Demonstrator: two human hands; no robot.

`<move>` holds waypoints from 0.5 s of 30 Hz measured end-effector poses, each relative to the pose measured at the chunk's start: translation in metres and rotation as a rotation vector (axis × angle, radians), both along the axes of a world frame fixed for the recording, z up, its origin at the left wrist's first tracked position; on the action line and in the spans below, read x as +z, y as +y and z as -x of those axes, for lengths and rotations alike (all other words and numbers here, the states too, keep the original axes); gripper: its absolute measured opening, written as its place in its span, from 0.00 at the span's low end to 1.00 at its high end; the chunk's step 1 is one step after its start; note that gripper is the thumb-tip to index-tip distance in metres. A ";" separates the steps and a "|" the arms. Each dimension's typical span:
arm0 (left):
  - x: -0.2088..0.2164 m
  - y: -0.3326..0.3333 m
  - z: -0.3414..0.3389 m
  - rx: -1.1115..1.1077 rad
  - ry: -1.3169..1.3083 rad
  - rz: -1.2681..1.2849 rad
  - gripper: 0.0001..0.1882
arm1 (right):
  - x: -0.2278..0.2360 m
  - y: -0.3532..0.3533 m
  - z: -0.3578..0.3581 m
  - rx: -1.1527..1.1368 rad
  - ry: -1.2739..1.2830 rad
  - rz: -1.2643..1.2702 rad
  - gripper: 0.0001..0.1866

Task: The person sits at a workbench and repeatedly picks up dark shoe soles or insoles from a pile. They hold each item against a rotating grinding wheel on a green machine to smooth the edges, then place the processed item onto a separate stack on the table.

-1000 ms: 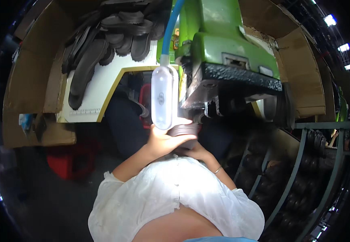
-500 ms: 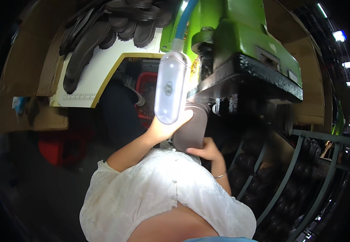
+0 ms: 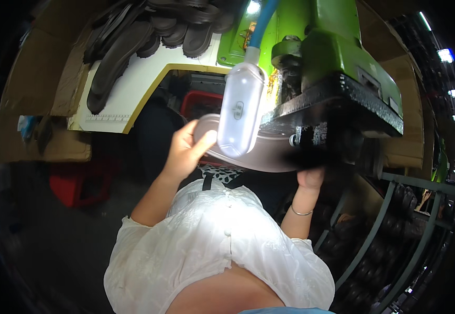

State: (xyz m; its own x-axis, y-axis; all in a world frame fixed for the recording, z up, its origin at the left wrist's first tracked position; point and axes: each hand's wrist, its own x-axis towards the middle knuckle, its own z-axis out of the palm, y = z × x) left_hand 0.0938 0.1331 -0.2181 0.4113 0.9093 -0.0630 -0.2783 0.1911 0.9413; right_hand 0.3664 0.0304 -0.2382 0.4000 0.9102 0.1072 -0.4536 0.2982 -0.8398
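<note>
Sole: 1 pc, brown-grey, held up in front of the white shirt, gap to the shirt at its near edge. Hands: 2. Left hand gripping the sole's left end, thumb on the face. Right hand at the right end, fingers lost in shadow; can't tell if it grips. Bracelet on right wrist, 1. Lamp, 1, hangs across the sole's middle in this view; can't tell if touching. Room tight on the right: green machine, 1, its black lower edge overhangs that side. More room left of the left hand. Beyond: white tabletop, yellow-edged cut-out facing the sole, red basket, 1, seen through it. Far left on the tabletop: soles pile, seven at least, overlapping.
</note>
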 end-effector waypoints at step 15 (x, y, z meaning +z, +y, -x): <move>-0.057 0.004 0.032 -0.489 0.661 -0.192 0.15 | 0.026 0.050 0.066 0.226 -0.509 0.132 0.15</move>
